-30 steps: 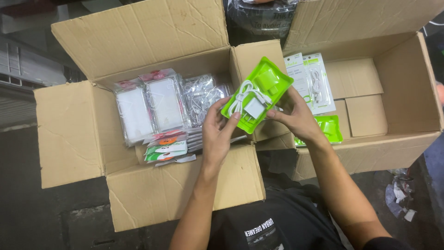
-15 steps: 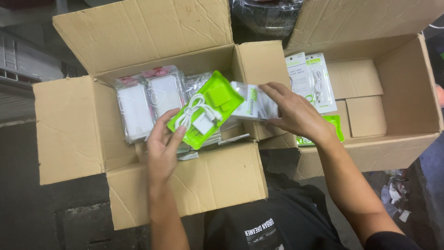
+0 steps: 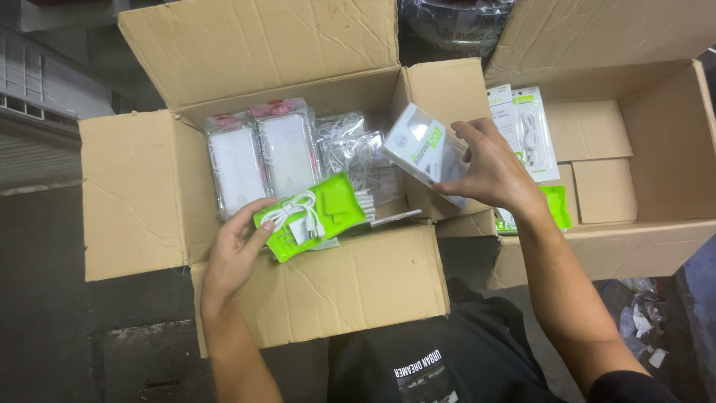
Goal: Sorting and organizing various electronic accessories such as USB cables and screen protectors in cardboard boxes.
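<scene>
My left hand (image 3: 233, 252) holds a bright green tray (image 3: 313, 216) with a coiled white cable on it, low over the front of the left cardboard box (image 3: 134, 194). My right hand (image 3: 488, 168) grips a white packaging sleeve (image 3: 425, 153), tilted, above the flaps between the two boxes. Inside the left box stand clear-wrapped white packs (image 3: 261, 157) and bags of white cables (image 3: 350, 153).
The right cardboard box (image 3: 656, 149) holds upright white-and-green cable packages (image 3: 526, 130) and a green piece (image 3: 558, 205) near its front wall. A shiny bag (image 3: 455, 22) lies behind the boxes. Scraps of litter (image 3: 641, 321) lie on the dark floor at right.
The green tray and white sleeve have come apart. My left hand carried the tray left and down into the left box; my right hand kept the sleeve and turned it.
</scene>
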